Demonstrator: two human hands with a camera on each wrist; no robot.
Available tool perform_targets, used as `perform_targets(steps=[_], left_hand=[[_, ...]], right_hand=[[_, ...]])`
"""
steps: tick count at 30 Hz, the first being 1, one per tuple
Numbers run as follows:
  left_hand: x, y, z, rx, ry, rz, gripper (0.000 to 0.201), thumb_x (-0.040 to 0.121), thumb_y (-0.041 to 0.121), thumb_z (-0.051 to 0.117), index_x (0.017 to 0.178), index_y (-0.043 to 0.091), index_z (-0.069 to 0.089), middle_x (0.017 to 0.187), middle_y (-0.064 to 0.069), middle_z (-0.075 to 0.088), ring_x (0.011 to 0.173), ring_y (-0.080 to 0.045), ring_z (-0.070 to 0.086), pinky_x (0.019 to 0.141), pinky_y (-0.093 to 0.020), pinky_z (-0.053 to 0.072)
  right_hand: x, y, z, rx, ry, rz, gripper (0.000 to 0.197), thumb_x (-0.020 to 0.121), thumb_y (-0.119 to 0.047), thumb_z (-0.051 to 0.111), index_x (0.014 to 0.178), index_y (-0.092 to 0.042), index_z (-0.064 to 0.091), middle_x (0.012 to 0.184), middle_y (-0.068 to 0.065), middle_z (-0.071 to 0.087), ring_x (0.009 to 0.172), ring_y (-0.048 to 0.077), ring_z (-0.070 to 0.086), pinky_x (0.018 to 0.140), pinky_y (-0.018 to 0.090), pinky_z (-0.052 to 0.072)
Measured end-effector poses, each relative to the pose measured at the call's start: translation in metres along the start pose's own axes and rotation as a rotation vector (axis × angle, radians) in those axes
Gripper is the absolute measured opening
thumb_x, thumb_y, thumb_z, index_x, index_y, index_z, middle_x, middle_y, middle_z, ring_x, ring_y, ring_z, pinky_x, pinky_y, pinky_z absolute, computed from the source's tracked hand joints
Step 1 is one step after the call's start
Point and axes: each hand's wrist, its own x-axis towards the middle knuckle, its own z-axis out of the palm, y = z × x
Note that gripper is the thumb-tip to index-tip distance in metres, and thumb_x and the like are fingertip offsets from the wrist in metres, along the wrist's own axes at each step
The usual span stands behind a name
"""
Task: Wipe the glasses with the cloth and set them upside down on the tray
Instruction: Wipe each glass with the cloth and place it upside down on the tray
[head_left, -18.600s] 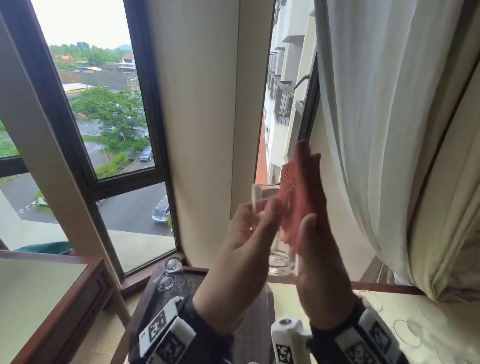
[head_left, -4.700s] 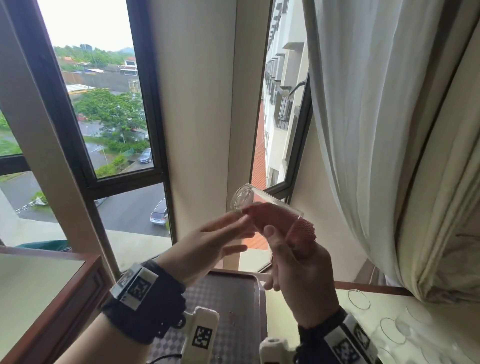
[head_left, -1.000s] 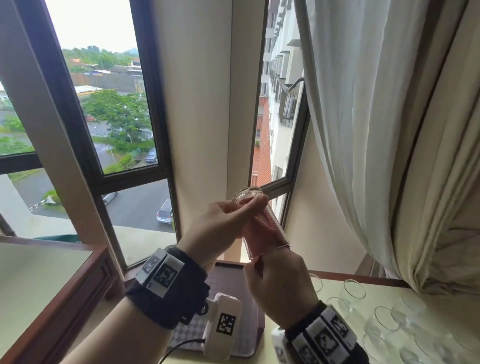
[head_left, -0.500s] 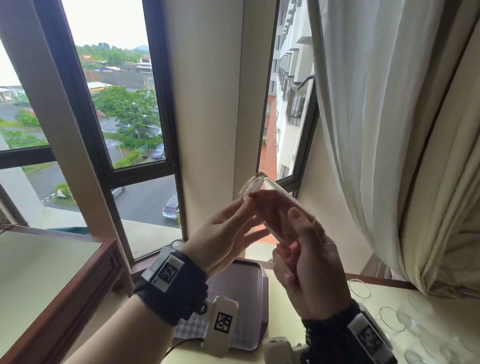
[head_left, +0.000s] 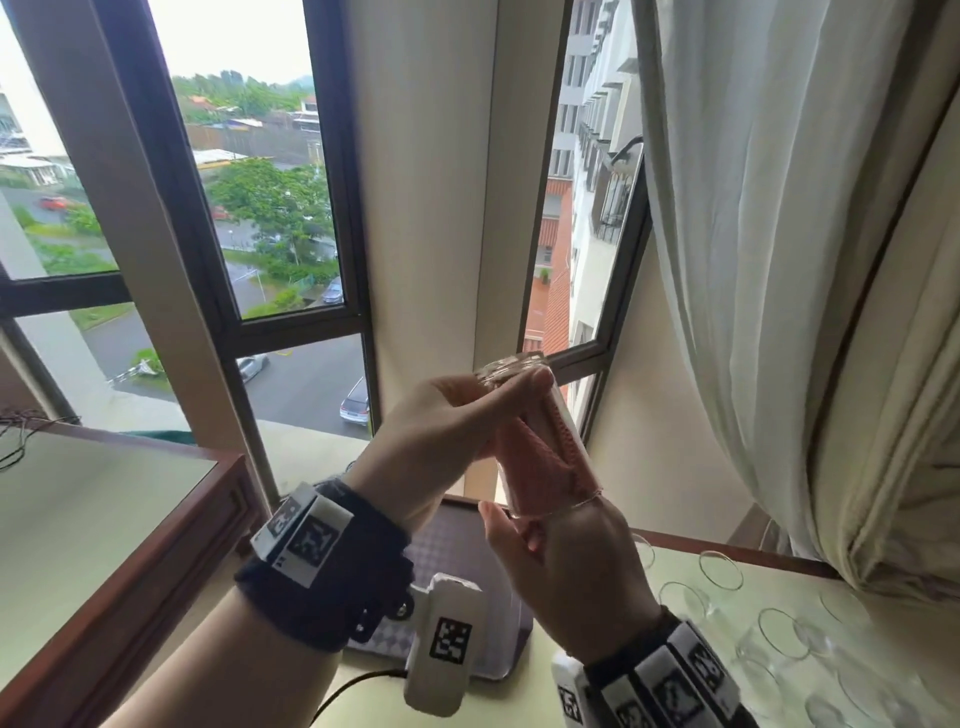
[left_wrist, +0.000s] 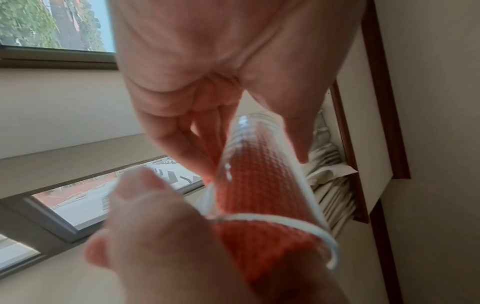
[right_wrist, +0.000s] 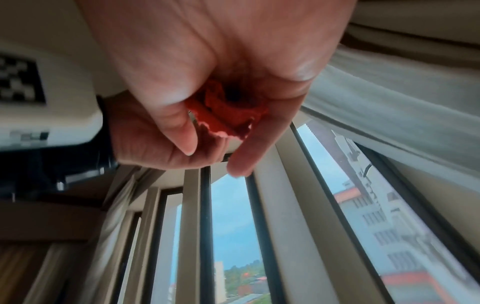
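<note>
A clear glass (head_left: 558, 415) is held up in front of the window, base upward and mouth down toward me. My left hand (head_left: 498, 410) grips its base end, thumb on one side and fingers on the other. A pink-orange cloth (head_left: 535, 457) fills the inside of the glass. My right hand (head_left: 540, 514) sits at the rim with its fingers pushed into the glass and curled round the cloth. The left wrist view shows the cloth (left_wrist: 259, 168) through the glass wall (left_wrist: 226, 168). In the right wrist view the bunched cloth (right_wrist: 226, 115) sits in my palm.
A dark tray (head_left: 452, 535) with a checkered liner lies below my hands, by the window. Several upright empty glasses (head_left: 722, 569) stand on the table at the right. A white curtain (head_left: 779, 260) hangs at the right, and a wooden side table (head_left: 130, 519) stands at the left.
The glass has tipped more upright over the last half second. My right hand has twisted so its back faces me, with the cloth turning inside the glass. The left hand kept its grip.
</note>
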Motion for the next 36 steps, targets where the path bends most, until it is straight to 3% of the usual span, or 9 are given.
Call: perform_targets(steps=[6, 11, 13, 16, 20, 24, 26, 29, 36], left_hand=[[-0.005, -0.014, -0.026, -0.318, -0.267, 0.076, 0.084, 0.077, 0.055, 0.089, 0.129, -0.006, 0.065, 0.122, -0.034, 0.067, 0.110, -0.034, 0.070, 0.097, -0.046, 0.059], [-0.007, -0.030, -0.061, -0.322, -0.233, 0.171, 0.073, 0.085, 0.047, 0.085, 0.138, 0.001, 0.064, 0.134, -0.030, 0.066, 0.122, -0.038, 0.068, 0.103, -0.054, 0.055], [-0.007, -0.034, -0.081, -0.294, -0.147, 0.178, 0.073, 0.083, 0.050, 0.085, 0.135, 0.002, 0.066, 0.134, -0.030, 0.067, 0.120, -0.036, 0.069, 0.106, -0.054, 0.053], [-0.003, -0.043, -0.118, -0.226, 0.034, 0.159, 0.081, 0.075, 0.060, 0.089, 0.128, 0.002, 0.069, 0.128, -0.028, 0.069, 0.111, -0.030, 0.071, 0.105, -0.046, 0.055], [-0.003, -0.069, -0.167, -0.001, 0.205, 0.077, 0.073, 0.075, 0.062, 0.088, 0.126, 0.012, 0.072, 0.119, -0.009, 0.079, 0.114, -0.022, 0.074, 0.100, -0.033, 0.058], [-0.011, -0.117, -0.199, 0.191, 0.269, -0.026, 0.039, 0.084, 0.027, 0.081, 0.121, 0.018, 0.072, 0.107, 0.003, 0.082, 0.104, -0.016, 0.078, 0.087, -0.019, 0.058], [-0.015, -0.152, -0.215, 0.284, 0.292, -0.078, 0.037, 0.083, 0.023, 0.085, 0.118, 0.023, 0.072, 0.104, 0.009, 0.082, 0.098, -0.012, 0.078, 0.084, -0.019, 0.059], [-0.020, -0.202, -0.238, 0.414, 0.338, -0.187, 0.044, 0.078, 0.030, 0.093, 0.116, 0.025, 0.072, 0.099, 0.016, 0.081, 0.092, -0.006, 0.078, 0.087, -0.028, 0.060], [-0.016, -0.278, -0.270, 0.634, 0.365, -0.373, 0.048, 0.072, 0.035, 0.098, 0.108, 0.030, 0.066, 0.095, 0.013, 0.076, 0.083, 0.005, 0.071, 0.072, -0.010, 0.048]], right_hand=[[-0.002, -0.042, -0.005, 0.892, -0.179, 0.285, 0.036, 0.083, -0.024, 0.078, 0.116, -0.032, 0.065, 0.069, 0.003, 0.067, 0.046, 0.010, 0.058, 0.045, 0.025, 0.049], [0.006, -0.043, 0.017, 1.432, -0.220, 0.336, 0.053, 0.097, -0.010, 0.061, 0.146, -0.023, 0.050, 0.115, 0.026, 0.068, 0.035, 0.007, 0.038, 0.035, 0.020, 0.030], [0.003, -0.033, 0.029, 1.373, -0.184, 0.520, 0.036, 0.088, -0.028, 0.076, 0.122, -0.020, 0.069, 0.060, 0.018, 0.056, 0.033, 0.011, 0.036, 0.038, 0.019, 0.035], [-0.005, -0.021, 0.042, 1.017, -0.151, 0.659, 0.025, 0.079, -0.035, 0.086, 0.087, -0.015, 0.075, 0.047, 0.007, 0.053, 0.035, 0.021, 0.045, 0.042, 0.024, 0.042], [-0.013, -0.008, 0.062, 0.455, -0.041, 0.529, 0.028, 0.077, -0.033, 0.077, 0.104, -0.026, 0.079, 0.098, -0.005, 0.079, 0.085, 0.009, 0.074, 0.075, 0.030, 0.060], [-0.022, 0.005, 0.092, -0.074, -0.072, 0.158, 0.014, 0.092, -0.041, 0.068, 0.094, -0.034, 0.079, 0.160, 0.001, 0.040, 0.152, 0.035, 0.025, 0.118, 0.056, 0.028], [-0.024, 0.006, 0.103, -0.182, -0.099, 0.030, 0.023, 0.097, -0.044, 0.060, 0.087, -0.030, 0.076, 0.156, 0.005, 0.045, 0.152, 0.038, 0.025, 0.117, 0.065, 0.023], [-0.032, 0.010, 0.120, -0.025, -0.269, -0.068, 0.018, 0.099, -0.036, 0.064, 0.112, -0.031, 0.076, 0.118, -0.007, 0.073, 0.111, 0.014, 0.069, 0.093, 0.041, 0.056], [-0.058, 0.021, 0.136, -0.056, -0.483, 0.129, 0.014, 0.100, -0.035, 0.061, 0.112, -0.035, 0.068, 0.094, -0.017, 0.066, 0.080, 0.006, 0.066, 0.064, 0.029, 0.055]])
